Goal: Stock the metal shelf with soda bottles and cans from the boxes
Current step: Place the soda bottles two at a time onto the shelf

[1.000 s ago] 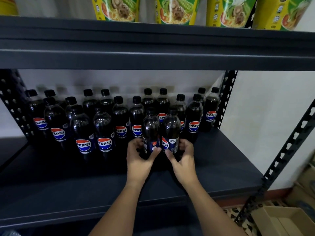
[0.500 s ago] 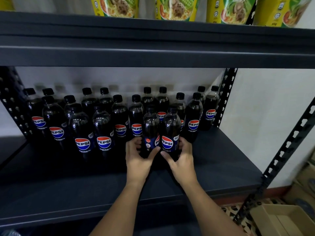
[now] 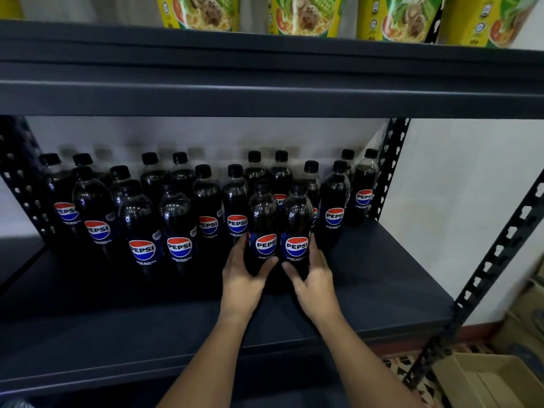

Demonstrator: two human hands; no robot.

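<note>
Left hand [image 3: 241,278] and right hand [image 3: 316,279] each grip a dark plastic Pepsi bottle [image 3: 263,228], facing labels forward on the dark metal shelf [image 3: 368,290]; releasing seems next.

Noodle packs [image 3: 303,13] cut off by top edge.

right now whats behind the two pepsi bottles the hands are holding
More Pepsi bottles stand in rows behind the held pair, gripped by the left hand and right hand. Their lower halves are hidden, and so is the shelf floor there.
</note>
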